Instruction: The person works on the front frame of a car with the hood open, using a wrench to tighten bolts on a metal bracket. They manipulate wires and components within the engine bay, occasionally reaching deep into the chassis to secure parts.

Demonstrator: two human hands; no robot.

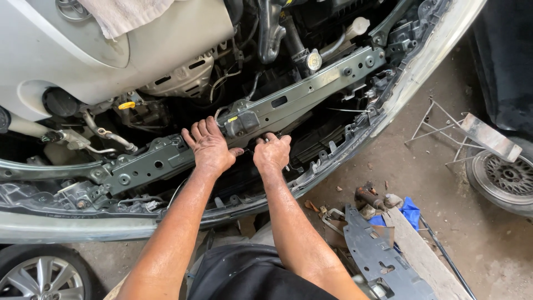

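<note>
Dusty grey concrete floor (pixel 444 222) of a car workshop, with a car front open up close. Long dark metal crossbar (pixel 311 89) across the engine bay, black hood latch (pixel 241 121) bolted at its middle. Left hand (pixel 210 147) flat on the bar beside the latch, fingers spread wide, holding nothing. Right hand (pixel 272 153) just under the latch, fingers curled tight around something small, too hidden to tell what. White cloth (pixel 125 14) up on the silver engine cover (pixel 66 55). Grey plastic panel (pixel 377 258) and blue rag (pixel 411 211) down on the floor. Car wheel (pixel 502 178) off to the right.
</note>
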